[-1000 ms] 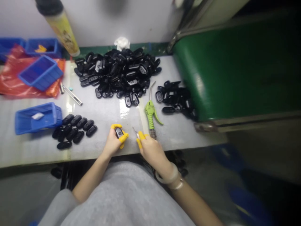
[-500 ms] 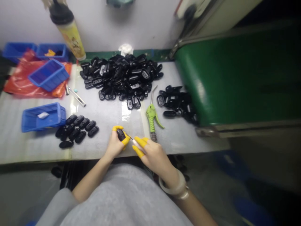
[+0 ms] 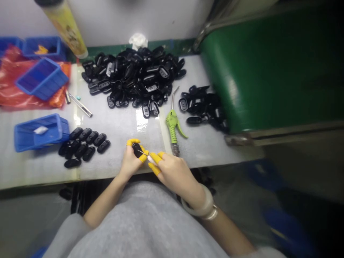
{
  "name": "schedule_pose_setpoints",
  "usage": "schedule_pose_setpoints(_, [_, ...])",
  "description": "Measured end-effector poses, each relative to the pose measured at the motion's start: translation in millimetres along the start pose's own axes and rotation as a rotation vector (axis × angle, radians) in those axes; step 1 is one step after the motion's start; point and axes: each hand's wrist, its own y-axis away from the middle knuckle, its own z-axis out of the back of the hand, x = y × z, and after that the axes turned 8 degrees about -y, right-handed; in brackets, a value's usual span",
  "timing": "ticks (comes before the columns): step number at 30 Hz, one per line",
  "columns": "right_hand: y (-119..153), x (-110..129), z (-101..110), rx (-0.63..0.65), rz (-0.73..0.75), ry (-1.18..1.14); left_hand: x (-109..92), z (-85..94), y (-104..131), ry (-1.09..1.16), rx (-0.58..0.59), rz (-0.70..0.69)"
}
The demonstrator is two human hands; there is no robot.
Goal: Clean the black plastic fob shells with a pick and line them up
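Observation:
Near the table's front edge, my left hand (image 3: 132, 157), with yellow finger covers, is closed around a small black oval case (image 3: 137, 149). My right hand (image 3: 172, 172), also in yellow finger covers, grips a thin pointed tool with a white handle (image 3: 152, 159). The tool's metal tip lies over the black case. Several similar black cases (image 3: 88, 153) lie in a group to the left of my hands. A large heap of black cases (image 3: 131, 77) is beyond them. Just right of my hands lies a green air gun (image 3: 172, 125).
A smaller pile of black cases (image 3: 201, 107) lies beside a green padded surface (image 3: 268, 71) on the right. At left are blue bins (image 3: 40, 138), a red bag (image 3: 16, 86), metal rods (image 3: 80, 104) and a yellow bottle (image 3: 67, 30). White tissue (image 3: 138, 41) sits behind the heap.
The view has shifted, so the table's contents appear higher and mostly further left. My right hand has brought the tool tip from the case's edge onto the case.

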Motion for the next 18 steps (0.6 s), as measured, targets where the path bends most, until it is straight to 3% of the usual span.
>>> schedule_pose_setpoints(8, [1.4, -3.1, -0.8, -0.106, 0.020, -0.063, -2.2, -0.2, -0.9, 0.003, -0.005, -0.004])
schedule_pose_setpoints(18, [-3.7, 0.7, 4.2, -0.043, 0.020, 0.009, 0.7, -0.3, -0.2, 0.002, -0.005, -0.026])
